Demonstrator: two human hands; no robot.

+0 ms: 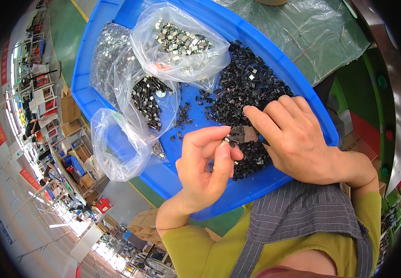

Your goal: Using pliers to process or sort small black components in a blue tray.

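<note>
Over the near part of a blue plastic tray (196,105), my left hand (203,162) pinches a small shiny metal piece (227,139) between thumb and index finger. My right hand (297,136) is closed round a flat dark-grey tool (244,134), whose wide end reaches to the left fingertips. A bit of blue shows at the tool where the right fingers cover it; its exact kind is unclear. Beneath and beyond both hands spreads a heap of small black parts (251,83), a few with shiny faces.
In the tray's far left stand clear plastic bags: one of silvery pieces (182,39), another of dark and shiny pieces (147,99), and a crumpled bag (119,148) at the left edge. Plastic sheeting (311,28) covers a green surface beyond. Cardboard boxes (70,109) stand to the left.
</note>
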